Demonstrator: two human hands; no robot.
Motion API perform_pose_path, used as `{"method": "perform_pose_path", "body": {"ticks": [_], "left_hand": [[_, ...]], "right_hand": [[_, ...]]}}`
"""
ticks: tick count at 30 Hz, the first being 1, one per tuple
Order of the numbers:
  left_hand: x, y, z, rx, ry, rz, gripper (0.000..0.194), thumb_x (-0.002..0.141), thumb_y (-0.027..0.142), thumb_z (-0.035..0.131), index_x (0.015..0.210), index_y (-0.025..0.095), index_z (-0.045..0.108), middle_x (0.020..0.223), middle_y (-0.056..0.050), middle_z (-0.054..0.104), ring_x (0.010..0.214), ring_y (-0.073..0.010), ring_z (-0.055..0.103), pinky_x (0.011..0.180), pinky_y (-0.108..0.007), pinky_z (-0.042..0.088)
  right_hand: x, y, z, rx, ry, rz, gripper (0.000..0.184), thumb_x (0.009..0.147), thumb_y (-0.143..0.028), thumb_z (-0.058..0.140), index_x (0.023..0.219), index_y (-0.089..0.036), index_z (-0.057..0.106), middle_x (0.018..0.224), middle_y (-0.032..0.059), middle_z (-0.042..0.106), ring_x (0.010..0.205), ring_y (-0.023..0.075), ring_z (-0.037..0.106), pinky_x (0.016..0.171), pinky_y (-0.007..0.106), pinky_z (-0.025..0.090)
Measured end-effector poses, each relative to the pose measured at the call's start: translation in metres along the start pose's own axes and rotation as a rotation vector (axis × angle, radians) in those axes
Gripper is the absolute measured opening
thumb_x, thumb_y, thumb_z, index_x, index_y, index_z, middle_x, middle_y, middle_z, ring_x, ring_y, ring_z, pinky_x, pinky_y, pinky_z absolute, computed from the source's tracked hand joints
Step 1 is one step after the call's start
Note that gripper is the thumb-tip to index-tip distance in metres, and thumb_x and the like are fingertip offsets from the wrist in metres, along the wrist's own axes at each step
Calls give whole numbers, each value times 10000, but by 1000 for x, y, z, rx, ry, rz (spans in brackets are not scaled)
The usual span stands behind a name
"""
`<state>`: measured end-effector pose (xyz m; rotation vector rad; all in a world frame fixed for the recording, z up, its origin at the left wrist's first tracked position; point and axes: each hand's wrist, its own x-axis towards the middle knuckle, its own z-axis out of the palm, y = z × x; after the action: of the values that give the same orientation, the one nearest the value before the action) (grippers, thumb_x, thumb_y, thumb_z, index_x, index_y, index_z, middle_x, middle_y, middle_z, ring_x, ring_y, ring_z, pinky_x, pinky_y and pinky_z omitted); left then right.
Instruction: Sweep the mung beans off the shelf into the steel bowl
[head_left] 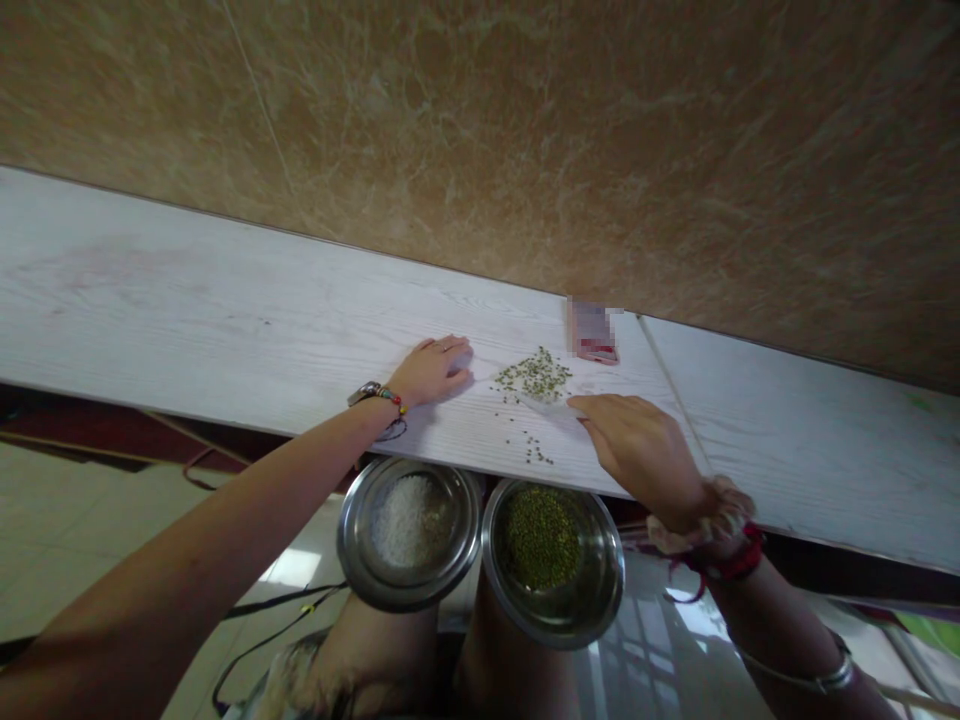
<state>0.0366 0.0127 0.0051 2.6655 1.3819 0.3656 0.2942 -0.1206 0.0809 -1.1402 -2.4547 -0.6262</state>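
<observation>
A loose patch of green mung beans (536,376) lies on the white wood-grain board, with a few stray beans nearer its front edge. My left hand (429,370) rests flat on the board to the left of the beans, fingers out and holding nothing. To their right, my right hand (637,440) has its fingers closed together, slightly blurred. A thin pale edge shows at its fingertips beside the beans; what it is I cannot make out. Below the board, a steel bowl (611,575) contains many more mung beans. Left of it, another steel bowl (352,565) holds white grains, perhaps rice.
The white board (247,300) runs across the view against a brown marbled wall (480,130). A phone-like object (592,330), partly pixelated, lies behind the beans. Both bowls sit over my knees at the board's front edge. Dark cords (277,600) hang at lower left above the tiled floor.
</observation>
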Motion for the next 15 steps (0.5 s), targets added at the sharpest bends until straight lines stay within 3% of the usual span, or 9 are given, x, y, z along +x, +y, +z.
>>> {"method": "perform_pose_path", "body": {"ticks": [3,10,15], "left_hand": [[0,1,-1,5,-2,1,483,874,377,367,1284,165,509,1441,-95,462,1319,-236,423,1097,-405,318],[1,0,0,8,11,9,472,870,377,371,1277,185,513,1434,-82,473,1311,-232,433,1086,-411,334],[0,-1,0,14,19,13,470,869,368,371,1274,183,521,1424,-88,484,1307,-233,438,1082,-408,340]], "right_hand": [[2,1,7,8,-27,1,298,872,-71,410,949,-141,689,862,77,743,745,177,676,658,307,516],[-6,1,-9,9,-20,-13,256,893,-102,433,927,-120,686,859,95,742,735,178,671,656,300,511],[2,1,3,-19,-20,5,278,871,-79,422,946,-122,686,855,98,740,726,190,667,639,315,506]]}}
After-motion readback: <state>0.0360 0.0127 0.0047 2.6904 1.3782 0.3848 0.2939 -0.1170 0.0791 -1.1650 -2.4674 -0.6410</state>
